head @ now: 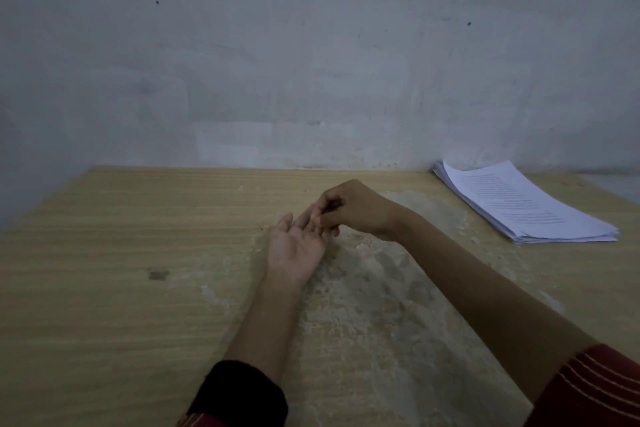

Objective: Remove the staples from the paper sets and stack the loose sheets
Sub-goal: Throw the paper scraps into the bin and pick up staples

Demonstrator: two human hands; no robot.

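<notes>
While the paper stack (526, 206) runs far-left to near-right, the right hand (349, 208) pinches fingers (305, 220) of the flat left hand (294, 248).

The light brown wooden worktop (104, 288) looks smooth and dull, with thin grain lines running across it. In its middle, a big pale patch (374, 305) looks rough, worn and chalky. The stack of white paper sheets (526, 204) looks thin, flat and not shiny. The grey-white painted wall (311, 45) is dull and scuffed, with small dark marks. The dark red striped sleeve (595, 388) and the black cuff (239, 392) look like soft cloth.
</notes>
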